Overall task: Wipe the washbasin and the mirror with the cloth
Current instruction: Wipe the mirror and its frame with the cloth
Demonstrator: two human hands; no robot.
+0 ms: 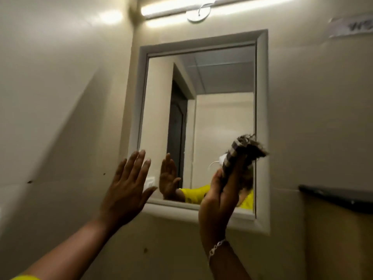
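Striped cloth (241, 156) gripped in raised right hand (219, 199), long axis upright against mirror (201, 118); left hand (126, 186) spread flat.

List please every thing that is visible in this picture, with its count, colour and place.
mirror: one, pale grey-white frame, on the wall at centre; it reflects a dark door and a yellow sleeve.
tube light: one, white and lit, above the mirror.
paper label: one, white with blurred writing, upper right on the wall.
shelf: one, dark, right edge; what it is exactly I cannot tell.
wall switch: one, white, left of the mirror, behind the left hand.
cloth: one, brown and white, frayed, at the mirror's lower right.
bracelet: one, silvery, on the right wrist.
left hand: open, empty, raised near the mirror's lower left corner.
right hand: grips the cloth.
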